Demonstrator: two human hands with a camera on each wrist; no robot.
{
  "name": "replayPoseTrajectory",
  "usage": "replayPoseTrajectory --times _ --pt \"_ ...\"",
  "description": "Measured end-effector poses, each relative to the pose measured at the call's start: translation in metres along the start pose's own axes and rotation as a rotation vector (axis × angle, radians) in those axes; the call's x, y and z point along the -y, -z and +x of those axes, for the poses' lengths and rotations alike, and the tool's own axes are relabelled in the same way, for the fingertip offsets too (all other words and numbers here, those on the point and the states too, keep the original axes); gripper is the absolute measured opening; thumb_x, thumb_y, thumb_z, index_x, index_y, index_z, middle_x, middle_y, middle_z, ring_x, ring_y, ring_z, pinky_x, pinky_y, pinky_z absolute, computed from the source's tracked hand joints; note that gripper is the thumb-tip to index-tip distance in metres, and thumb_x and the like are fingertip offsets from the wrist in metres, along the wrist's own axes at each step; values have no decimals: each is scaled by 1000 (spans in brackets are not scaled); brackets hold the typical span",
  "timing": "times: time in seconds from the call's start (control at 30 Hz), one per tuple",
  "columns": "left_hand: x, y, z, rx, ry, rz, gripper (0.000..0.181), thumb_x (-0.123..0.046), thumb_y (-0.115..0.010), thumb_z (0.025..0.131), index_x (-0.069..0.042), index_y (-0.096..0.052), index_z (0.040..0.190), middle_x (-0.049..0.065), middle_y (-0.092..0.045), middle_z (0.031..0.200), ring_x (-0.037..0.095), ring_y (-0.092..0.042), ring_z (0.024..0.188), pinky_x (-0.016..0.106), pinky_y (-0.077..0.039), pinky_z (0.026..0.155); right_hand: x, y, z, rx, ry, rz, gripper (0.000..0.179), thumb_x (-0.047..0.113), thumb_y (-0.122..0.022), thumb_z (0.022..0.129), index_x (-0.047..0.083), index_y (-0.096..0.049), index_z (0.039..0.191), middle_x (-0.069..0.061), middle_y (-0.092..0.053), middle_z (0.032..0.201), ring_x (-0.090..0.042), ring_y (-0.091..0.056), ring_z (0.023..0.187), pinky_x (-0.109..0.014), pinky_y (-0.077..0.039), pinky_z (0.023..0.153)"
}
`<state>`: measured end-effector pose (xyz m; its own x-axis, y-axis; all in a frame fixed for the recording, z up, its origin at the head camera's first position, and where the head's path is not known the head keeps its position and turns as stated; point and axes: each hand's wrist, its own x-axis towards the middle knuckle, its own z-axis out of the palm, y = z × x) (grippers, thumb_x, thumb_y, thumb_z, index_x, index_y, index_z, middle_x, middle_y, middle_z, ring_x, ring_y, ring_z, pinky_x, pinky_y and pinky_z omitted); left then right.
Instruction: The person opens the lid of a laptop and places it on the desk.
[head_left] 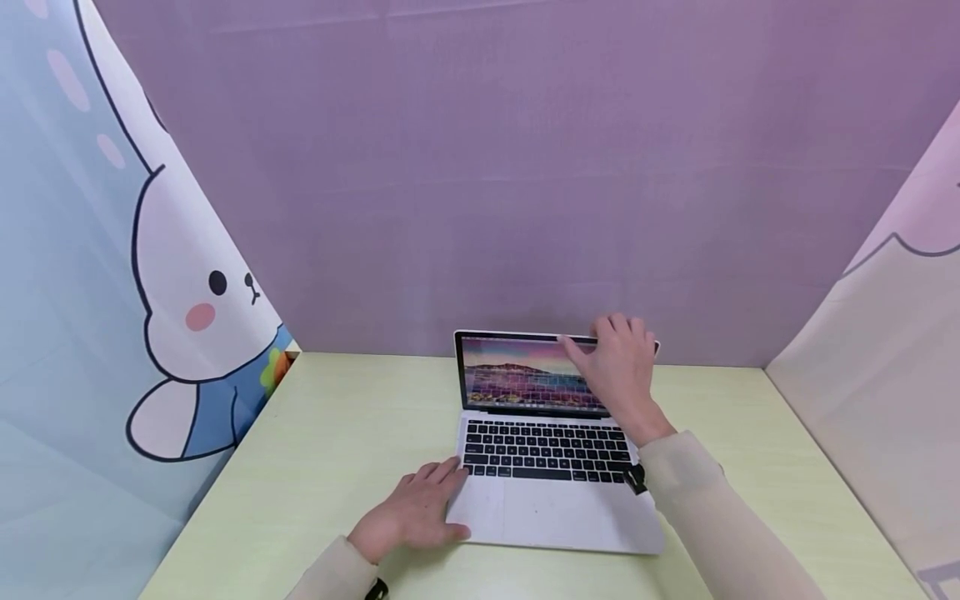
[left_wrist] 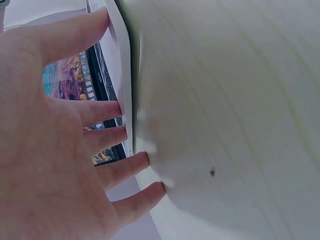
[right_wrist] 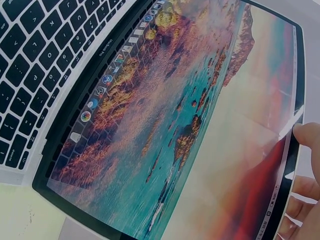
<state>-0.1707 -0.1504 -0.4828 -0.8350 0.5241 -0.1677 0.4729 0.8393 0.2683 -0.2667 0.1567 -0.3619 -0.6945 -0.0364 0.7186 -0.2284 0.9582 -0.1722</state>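
A silver laptop (head_left: 551, 510) stands unfolded on the table, its lit screen (head_left: 517, 375) showing a rocky seacoast picture. At the lid's top edge, toward the right corner, my right hand (head_left: 624, 371) pinches the rim. The right wrist view shows that thumb (right_wrist: 306, 134) on the front bezel and the other fingers behind the lid. My left hand (head_left: 420, 512) rests at the base's left side, with the thumb near the front corner. Its fingers are straight and spread in the left wrist view, with fingertips (left_wrist: 114, 107) against the base's edge and others over the tabletop.
The pale yellow table (head_left: 360, 408) runs back to a purple cloth wall (head_left: 480, 183). A printed rabbit curtain (head_left: 187, 267) hangs at the left, and a pink and white curtain (head_left: 885, 358) at the right. The laptop's lid stands close to the back wall.
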Motion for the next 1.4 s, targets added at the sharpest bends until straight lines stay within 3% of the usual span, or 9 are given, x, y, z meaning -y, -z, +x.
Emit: replayPoseTrajectory --times 1.1,1.4 --pt "-4 2 -4 19 12 4 87 -59 -68 88 -9 -42 154 13 -34 162 38 -38 142 62 -38 108 -3 -9 9 -59 29 -45 50 50 -78 87 3 -60 80 -14 -60 83 -37 -49 79 -48 -40 69" --pt "-6 6 -7 35 22 -8 87 -58 -68 89 -8 -42 154 14 -33 162 39 -36 144 62 -36 109 -2 -11 13 -50 26 -57 50 51 -77 88 4 -60 80 -13 -60 82 -36 -50 81 -50 -42 73"
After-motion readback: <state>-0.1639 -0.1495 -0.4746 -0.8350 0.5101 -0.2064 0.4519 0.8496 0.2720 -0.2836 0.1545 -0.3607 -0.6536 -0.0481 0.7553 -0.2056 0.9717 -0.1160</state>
